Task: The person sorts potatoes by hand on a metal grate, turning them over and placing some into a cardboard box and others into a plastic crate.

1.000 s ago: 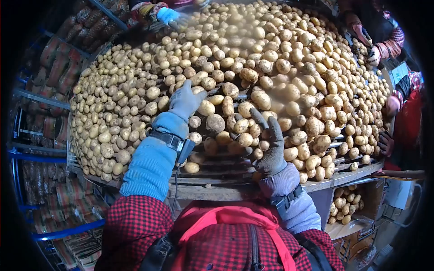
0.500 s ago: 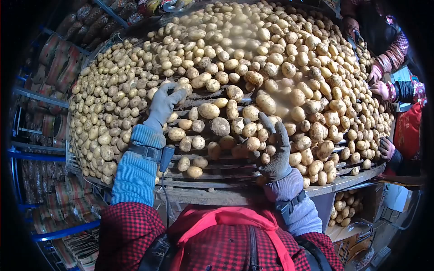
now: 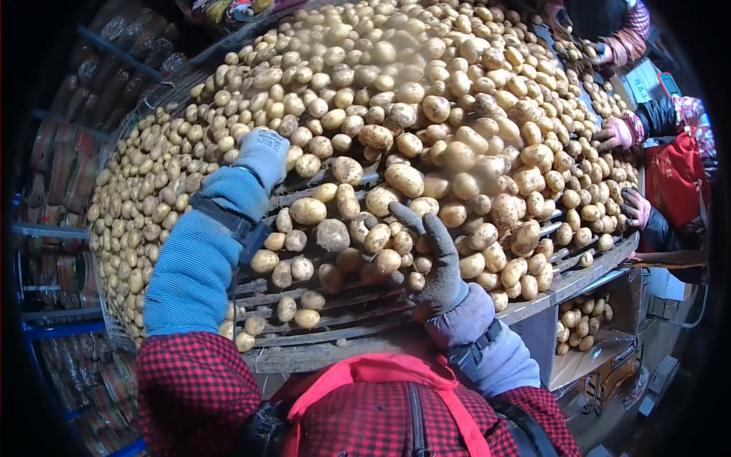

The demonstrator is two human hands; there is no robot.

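Observation:
Many potatoes [image 3: 403, 180] lie heaped across a slatted wooden table [image 3: 343, 332], thinning out over the slats nearest me. My left hand [image 3: 263, 156], in a grey glove, reaches into the pile at the left; its back faces up and its fingers are hidden, so any hold is out of sight. My right hand [image 3: 440, 278], in a darker, dirty glove, rests at the front of the heap with fingers apart. Beside its fingertips lie several small potatoes, such as one potato [image 3: 387, 261], and I see none firmly gripped.
Co-workers' gloved hands [image 3: 615, 134] touch the pile's right edge, near a red bag [image 3: 676, 179]. Below the right table edge, a box [image 3: 586, 372] holds more potatoes. Racks with blue bars [image 3: 65, 329] and stacked sacks stand at the left.
My left hand has moved farther into the pile and turned its back upward, hiding its fingers. My right hand has shifted slightly left. The whole view has also shifted.

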